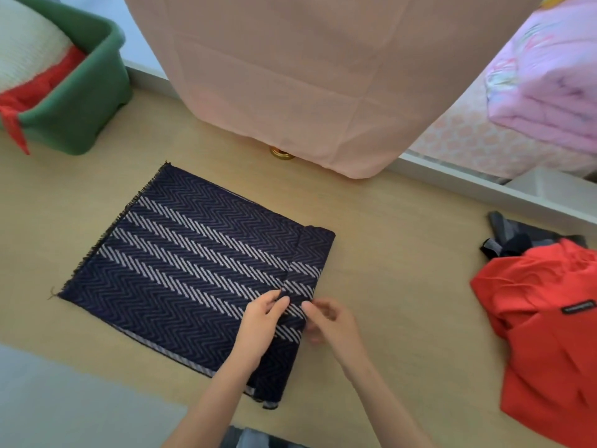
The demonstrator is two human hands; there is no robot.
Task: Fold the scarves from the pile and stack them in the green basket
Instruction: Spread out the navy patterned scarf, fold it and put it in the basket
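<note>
A navy zigzag scarf (193, 263) lies folded flat in the middle of the table (403, 253), its right end doubled over. The left hand (261, 321) pinches that doubled edge, and the right hand (329, 324) pinches the same fold just beside it (its fingertips are blurred). The left forearm hides part of the scarf's near edge. Bare table lies open on either side. Far left, the green basket (84, 101), cut off by the frame, holds a cream scarf (29, 40); at right, a red scarf (549, 334) over a grey scarf (517, 234) runs off the edge
</note>
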